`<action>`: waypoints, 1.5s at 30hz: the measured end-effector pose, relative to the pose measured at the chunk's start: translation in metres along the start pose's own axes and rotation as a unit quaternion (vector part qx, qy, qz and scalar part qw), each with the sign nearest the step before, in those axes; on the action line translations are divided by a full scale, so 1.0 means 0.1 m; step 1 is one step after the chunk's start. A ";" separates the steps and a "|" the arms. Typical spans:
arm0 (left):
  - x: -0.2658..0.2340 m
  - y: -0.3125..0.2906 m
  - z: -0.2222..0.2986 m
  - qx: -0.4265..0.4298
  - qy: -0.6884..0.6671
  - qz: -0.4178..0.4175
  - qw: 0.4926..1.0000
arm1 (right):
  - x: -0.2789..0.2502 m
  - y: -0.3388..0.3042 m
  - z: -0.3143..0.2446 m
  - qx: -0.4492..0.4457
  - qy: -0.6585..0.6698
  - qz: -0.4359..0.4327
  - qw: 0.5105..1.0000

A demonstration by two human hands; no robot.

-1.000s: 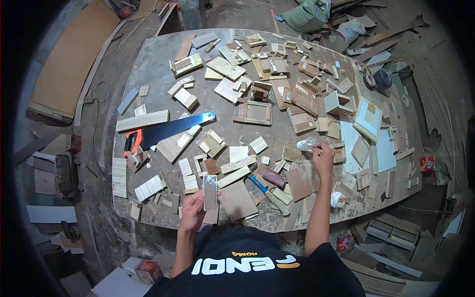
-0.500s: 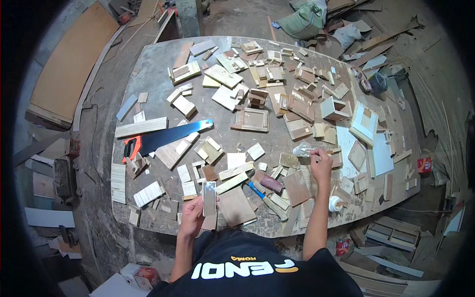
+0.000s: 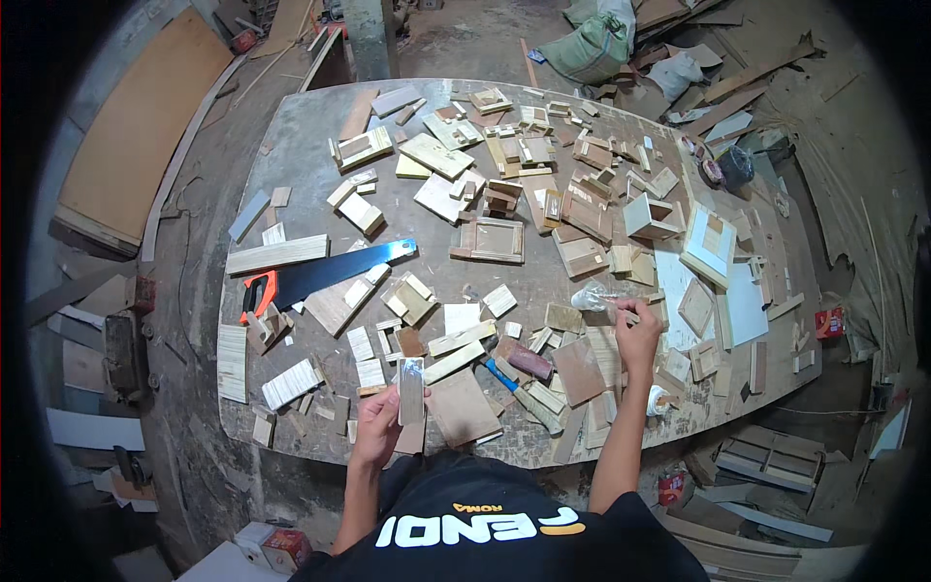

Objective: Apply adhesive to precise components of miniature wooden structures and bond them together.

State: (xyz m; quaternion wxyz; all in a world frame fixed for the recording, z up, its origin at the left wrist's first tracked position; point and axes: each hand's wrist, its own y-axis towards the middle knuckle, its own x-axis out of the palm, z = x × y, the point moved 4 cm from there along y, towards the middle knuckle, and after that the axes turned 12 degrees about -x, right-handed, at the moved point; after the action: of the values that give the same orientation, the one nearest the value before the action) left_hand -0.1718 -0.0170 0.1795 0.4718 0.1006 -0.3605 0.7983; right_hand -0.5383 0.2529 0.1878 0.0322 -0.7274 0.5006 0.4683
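My left hand [image 3: 378, 421] grips a narrow wooden strip [image 3: 411, 393] upright near the table's front edge. A shiny whitish patch covers the strip's upper end. My right hand [image 3: 638, 333] is closed round a thin stick [image 3: 628, 315] with a pale end. The stick's far end points at a small clear plastic container [image 3: 589, 297] lying among the wood scraps; whether it touches the inside, I cannot tell. Below my right forearm stands a white bottle [image 3: 659, 400]. Between my hands lie a hammer [image 3: 529, 400] with a blue part and a dark reddish roll [image 3: 529, 363].
Small wood blocks and framed panels [image 3: 488, 240] cover much of the table [image 3: 320, 116]. A handsaw [image 3: 335, 270] with an orange handle lies at the left. White boards [image 3: 745, 306] and a dark tub [image 3: 737, 167] are on the right. Scrap wood and sacks [image 3: 587, 53] lie on the floor beyond.
My right hand has shifted slightly right and down, drawing the stick back a little from the clear container. My left hand still holds the strip in about the same place.
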 end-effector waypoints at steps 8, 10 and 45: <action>-0.03 -0.06 -0.05 0.015 0.005 -0.009 1.000 | -0.50 -0.13 -0.37 0.071 0.023 0.050 0.996; -0.02 -0.09 -0.05 0.015 0.008 -0.015 1.000 | -0.62 -0.21 -0.44 0.072 0.068 0.091 0.991; -0.26 -0.92 0.35 0.036 -0.012 -0.084 0.996 | 0.08 -2.18 -2.36 0.445 0.704 0.218 0.510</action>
State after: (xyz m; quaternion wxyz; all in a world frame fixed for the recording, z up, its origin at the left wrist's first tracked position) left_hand -0.0884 -0.0310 0.2355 0.5286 0.1575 -0.3275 0.7671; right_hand -0.2188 0.2339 0.2219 -0.1144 -0.5769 0.6444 -0.4887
